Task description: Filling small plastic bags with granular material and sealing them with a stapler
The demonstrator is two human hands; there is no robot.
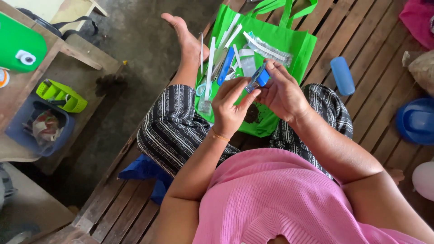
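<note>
Biggest thing here is the wooden slat platform [361, 40] the person's sitting on, legs in striped black-and-white trousers [174, 129], pink knit top [271, 199] filling the bottom of the view. Spread flat over the lap and the slats is a bright green tote bag [294, 45], and it's being used like a tray: a pile of white plastic strips [210, 68], a clear packet [269, 49] and a blue pen-like piece [226, 66] lying on it.

Off to the right on the slats there's a blue oblong case [342, 75], well apart from the bag, and a blue bowl [416, 121] near the edge. Far left, a dark blue bin [18, 135] with scraps in it and a lime green basket [61, 96].

Now the small stuff. Both hands meet just above the bag's middle. The left hand [229, 110] is curled, thumb and fingers pinching the lower end of a small blue and silver clip-like tool [258, 77]. The right hand [282, 92] is closed round its upper end from the other side, fingertips on the blue part. So the tool sits right between the two hands, held by both, clear of the bag.
</note>
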